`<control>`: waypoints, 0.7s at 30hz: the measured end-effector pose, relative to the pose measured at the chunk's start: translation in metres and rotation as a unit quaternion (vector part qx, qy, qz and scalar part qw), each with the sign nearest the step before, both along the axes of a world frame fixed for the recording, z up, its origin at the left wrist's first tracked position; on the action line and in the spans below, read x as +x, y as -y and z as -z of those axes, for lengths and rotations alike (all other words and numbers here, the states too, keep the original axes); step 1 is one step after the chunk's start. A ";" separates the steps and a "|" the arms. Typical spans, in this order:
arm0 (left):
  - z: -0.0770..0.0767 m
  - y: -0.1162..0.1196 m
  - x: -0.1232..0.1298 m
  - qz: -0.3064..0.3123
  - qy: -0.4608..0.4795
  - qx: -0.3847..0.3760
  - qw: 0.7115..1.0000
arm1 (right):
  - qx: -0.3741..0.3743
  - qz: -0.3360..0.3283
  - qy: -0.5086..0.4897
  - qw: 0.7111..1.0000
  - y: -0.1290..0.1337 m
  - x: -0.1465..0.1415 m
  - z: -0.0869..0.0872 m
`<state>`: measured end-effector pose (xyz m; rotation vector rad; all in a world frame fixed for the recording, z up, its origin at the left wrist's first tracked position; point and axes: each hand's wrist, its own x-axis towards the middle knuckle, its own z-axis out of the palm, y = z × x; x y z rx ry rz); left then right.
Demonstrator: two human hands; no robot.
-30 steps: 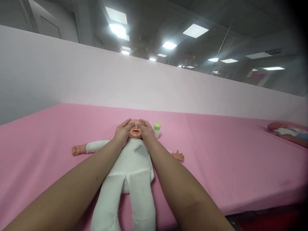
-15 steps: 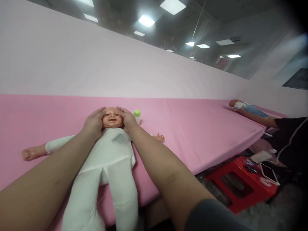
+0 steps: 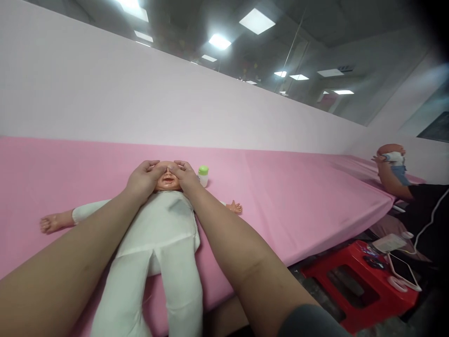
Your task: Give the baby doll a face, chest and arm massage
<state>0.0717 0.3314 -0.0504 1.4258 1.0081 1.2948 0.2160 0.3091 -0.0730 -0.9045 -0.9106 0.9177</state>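
Observation:
A baby doll (image 3: 171,220) with a white cloth body lies on its back on the pink-covered table (image 3: 266,196), legs toward me and arms spread. My left hand (image 3: 142,179) cups one side of the doll's head, and my right hand (image 3: 187,178) cups the other. Both thumbs lie across the upper face and meet near the bridge of the nose, hiding the eyes. The doll's mouth and chin show below them. Close beside my right hand stands a small bottle (image 3: 203,176) with a green cap.
At the far right, a person's hand and forearm (image 3: 391,181) hold another doll (image 3: 396,161) upright. Below the table edge is a red stool (image 3: 351,281) bearing a phone-like device (image 3: 403,271) and small items. A white wall (image 3: 175,103) runs behind the table.
My thumbs have moved inward from the sides of the doll's face to over its eyes. At the far right, the other person's doll has gone from lying down to upright.

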 end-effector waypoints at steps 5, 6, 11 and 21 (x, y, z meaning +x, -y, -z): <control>0.004 -0.004 -0.003 0.005 -0.014 0.017 1.000 | 0.022 -0.008 -0.020 1.000 -0.002 -0.002 0.003; 0.006 -0.004 -0.002 0.003 -0.012 0.021 1.000 | 0.023 -0.010 -0.028 0.999 -0.003 -0.002 0.003; 0.011 -0.003 0.001 0.002 0.033 0.021 0.999 | 0.030 -0.004 -0.069 0.997 -0.005 -0.003 0.007; 0.022 -0.004 -0.002 -0.013 0.041 0.040 0.998 | 0.016 -0.021 -0.064 0.998 0.004 -0.002 0.008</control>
